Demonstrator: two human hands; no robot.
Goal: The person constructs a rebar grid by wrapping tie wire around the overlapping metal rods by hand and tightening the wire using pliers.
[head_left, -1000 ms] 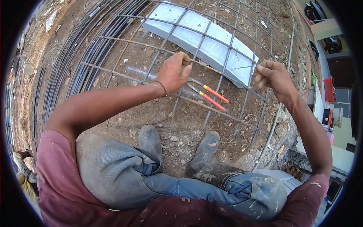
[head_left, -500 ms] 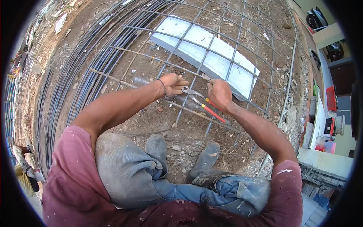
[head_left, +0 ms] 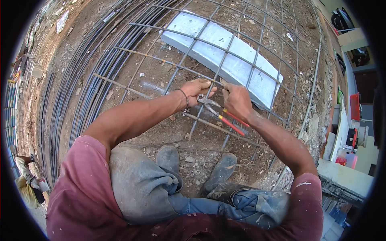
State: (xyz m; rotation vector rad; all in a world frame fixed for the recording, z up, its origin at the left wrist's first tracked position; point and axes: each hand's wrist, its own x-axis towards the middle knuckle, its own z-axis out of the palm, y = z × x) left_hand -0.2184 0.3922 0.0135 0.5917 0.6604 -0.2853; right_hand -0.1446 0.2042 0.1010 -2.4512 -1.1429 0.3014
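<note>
My left hand (head_left: 198, 91) is at a crossing of the rebar grid (head_left: 198, 39), its fingers bent around the bars; what they grip, if anything, is too small to tell. Just right of it, my right hand (head_left: 236, 97) is closed at the same bar, thumb and fingertips pressed together. Whatever is in that pinch cannot be made out. Pincers (head_left: 211, 105) with red and yellow handles hang below the two hands, head near the left fingers and handles pointing down right. A pale slab (head_left: 225, 44) lies under the grid.
Long loose bars (head_left: 93, 68) lie on the ground at the left. A co-worker (head_left: 28, 182) shows at the far left edge. A long pipe (head_left: 315, 80) runs along the right, beside a ledge (head_left: 341, 174) and red items. My boots (head_left: 168, 159) stand on stony soil.
My right hand has come in from the far right of the grid to beside my left hand. My left hand opened out, then bent its fingers around the bar crossing.
</note>
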